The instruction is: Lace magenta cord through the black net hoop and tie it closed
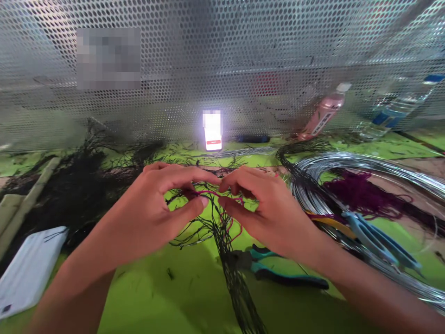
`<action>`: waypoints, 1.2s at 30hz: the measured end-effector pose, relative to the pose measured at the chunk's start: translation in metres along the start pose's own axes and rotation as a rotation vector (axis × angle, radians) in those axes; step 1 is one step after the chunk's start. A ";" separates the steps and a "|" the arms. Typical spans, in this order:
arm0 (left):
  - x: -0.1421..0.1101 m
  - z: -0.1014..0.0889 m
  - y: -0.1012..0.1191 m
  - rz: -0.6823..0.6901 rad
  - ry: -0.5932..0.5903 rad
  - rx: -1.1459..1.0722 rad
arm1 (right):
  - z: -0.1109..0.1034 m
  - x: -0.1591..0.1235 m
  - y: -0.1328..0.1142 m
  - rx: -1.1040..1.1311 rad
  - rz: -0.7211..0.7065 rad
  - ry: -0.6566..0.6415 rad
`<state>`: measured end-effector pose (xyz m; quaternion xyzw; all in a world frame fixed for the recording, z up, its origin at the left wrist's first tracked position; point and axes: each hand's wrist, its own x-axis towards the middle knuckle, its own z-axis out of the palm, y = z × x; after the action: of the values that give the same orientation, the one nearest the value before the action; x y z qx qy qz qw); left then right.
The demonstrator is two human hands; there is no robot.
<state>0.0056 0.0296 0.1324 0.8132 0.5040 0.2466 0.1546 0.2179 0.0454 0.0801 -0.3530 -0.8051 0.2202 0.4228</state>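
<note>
A thin magenta cord point(208, 192) runs between my two hands over a bundle of black strands point(231, 273). The thumb and curled fingers of my left hand point(174, 197) close around the cord and some dark strands. Opposite it, my right hand point(259, 199) has its fingers bent around the cord's other side, thumb below; the exact grip is partly hidden. Loops of the cord hang below the right fingertips. Beneath the right hand, teal-handled pliers point(288, 274) lie with their jaws against the black bundle.
On the right are a coil of silvery wire point(313, 181), purple cord point(358, 192) and blue-handled scissors point(378, 239). A lit phone point(213, 132) leans on the perforated metal panel point(194, 60), with a pink bottle point(323, 113) and a clear bottle point(389, 116). A white case-like object point(33, 269) lies left.
</note>
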 end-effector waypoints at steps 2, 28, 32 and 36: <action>0.000 0.002 -0.001 0.011 0.012 0.013 | 0.002 -0.002 -0.003 0.071 0.069 -0.012; -0.003 0.009 -0.001 0.038 -0.023 0.180 | 0.007 -0.002 -0.004 0.446 0.373 -0.311; -0.006 0.011 0.000 0.077 -0.015 0.185 | 0.007 -0.001 -0.010 0.265 0.278 -0.248; -0.007 0.011 0.003 0.085 0.007 0.234 | 0.009 -0.002 -0.010 0.054 0.164 -0.162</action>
<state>0.0118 0.0222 0.1234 0.8452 0.4952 0.1955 0.0463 0.2075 0.0370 0.0804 -0.3871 -0.7987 0.3036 0.3466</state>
